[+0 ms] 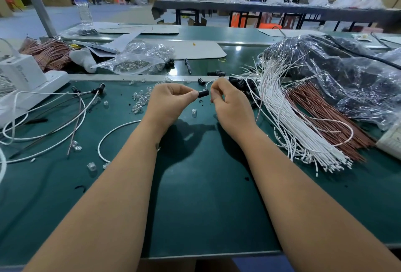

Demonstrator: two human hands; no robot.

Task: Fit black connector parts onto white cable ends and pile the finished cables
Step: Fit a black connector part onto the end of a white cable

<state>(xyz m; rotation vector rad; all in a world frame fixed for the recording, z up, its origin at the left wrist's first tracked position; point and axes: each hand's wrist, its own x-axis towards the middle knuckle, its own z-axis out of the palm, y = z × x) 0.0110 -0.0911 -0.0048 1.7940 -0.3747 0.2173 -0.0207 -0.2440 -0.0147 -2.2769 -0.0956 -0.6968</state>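
Finished pile: cables with black ends are lying far left on the green bench.
Left hand: is pinching the black connector, its long axis running sideways, open end facing right.
Right hand: is pinching the white cable just beside the connector, and seems to be feeding it leftward.
Supply: white cable bundle is waiting nearer the right hand.
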